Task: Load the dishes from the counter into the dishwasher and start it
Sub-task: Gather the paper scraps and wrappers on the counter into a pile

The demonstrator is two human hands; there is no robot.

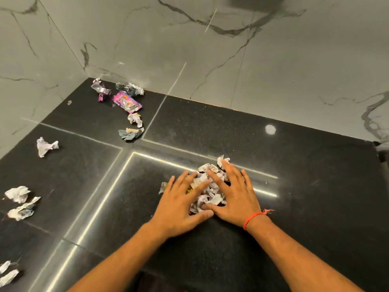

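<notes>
Closest to the lens are two bare forearms reaching out over a black speckled counter (pixel 294 165). The left hand (pixel 181 207) and right hand (pixel 233 199) both lie flat with fingers spread and straight, pressing on either side of a pile of crumpled paper scraps (pixel 208 192), thumbs nearly meeting at the near edge of the pile. Neither hand is curled around anything, just palms-down on the heap. The right wrist has a red thread bracelet (pixel 252 218) on it.

No dishes or dishwasher anywhere in view, so can't say where those are.

Rest of the counter is pretty littered: a pink wrapper (pixel 126 102) near the far corner with a silver foil wrapper (pixel 100 89) just beside it, more crumpled bits trailing toward the middle, one white paper ball (pixel 45 146) off to the left, and a few more wads (pixel 19 193) along the left edge. A small white round disc (pixel 270 129) sits alone on the right. Grey marble-look wall tiles (pixel 189 49) behind.
</notes>
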